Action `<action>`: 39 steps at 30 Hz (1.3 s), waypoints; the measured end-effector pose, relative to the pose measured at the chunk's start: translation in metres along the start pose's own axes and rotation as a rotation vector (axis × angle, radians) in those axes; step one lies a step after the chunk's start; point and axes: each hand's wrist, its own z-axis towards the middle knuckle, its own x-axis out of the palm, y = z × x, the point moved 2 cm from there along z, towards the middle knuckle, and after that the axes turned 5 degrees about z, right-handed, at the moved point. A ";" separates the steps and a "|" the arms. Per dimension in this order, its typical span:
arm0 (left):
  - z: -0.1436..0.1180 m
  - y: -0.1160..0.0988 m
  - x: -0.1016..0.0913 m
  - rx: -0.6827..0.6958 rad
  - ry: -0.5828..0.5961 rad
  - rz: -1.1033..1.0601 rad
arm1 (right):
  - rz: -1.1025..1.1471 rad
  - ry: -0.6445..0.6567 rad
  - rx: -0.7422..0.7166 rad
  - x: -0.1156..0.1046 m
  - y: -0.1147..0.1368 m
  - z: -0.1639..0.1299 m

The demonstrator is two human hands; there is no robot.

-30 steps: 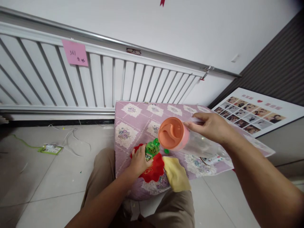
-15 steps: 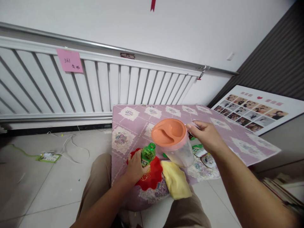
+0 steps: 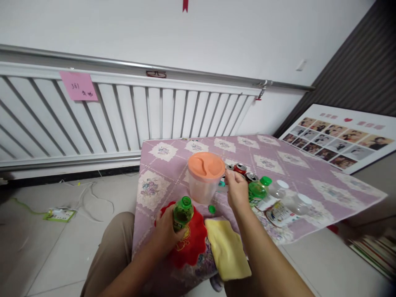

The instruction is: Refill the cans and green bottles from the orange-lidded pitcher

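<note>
Head view. Left hand (image 3: 168,231) wrapped around the lower body of a small green plastic bottle (image 3: 182,211), uncapped, which stands upright on a red scalloped cloth (image 3: 192,243) at the near left edge of the bench (image 3: 154,165), a low surface covered in lilac floral fabric. Long axis of the bottle runs vertical, its open mouth facing up. Right hand (image 3: 236,190) lies at about 2 o'clock from the bottle, fingers curled at the side of a clear plastic jug with an orange lid (image 3: 206,175); whether it grips the jug's handle cannot be told, since the hand hides that side. The jug stands upright on the bench at 1 o'clock from the bottle, near it but apart. A loose green bottle cap (image 3: 211,209) rests on the bench between jug and bottle, at 3 o'clock from the bottle's mouth and at 8 o'clock from the right hand, which is the nearer of the two. A folded yellow cloth (image 3: 227,247) lies just beside the red one. Further bottles and drink cans (image 3: 272,196) cluster at 3 o'clock from the right hand.
</note>
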 end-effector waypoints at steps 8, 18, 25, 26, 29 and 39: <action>-0.001 0.009 0.009 -0.018 -0.037 -0.029 | 0.066 -0.023 0.057 0.015 -0.061 0.000; -0.001 0.008 0.008 -0.041 -0.056 -0.068 | -0.003 0.086 0.107 -0.025 -0.083 0.000; -0.001 0.011 0.010 0.017 -0.091 -0.147 | -0.301 0.242 0.085 -0.049 -0.115 -0.043; -0.001 0.012 0.010 0.023 -0.092 -0.143 | -0.382 0.277 0.076 -0.048 -0.118 -0.050; -0.002 0.012 0.009 0.025 -0.099 -0.120 | -0.766 0.419 0.026 -0.043 -0.125 -0.063; -0.001 0.005 0.008 0.018 -0.102 -0.146 | -0.831 0.557 -0.117 -0.039 -0.132 -0.057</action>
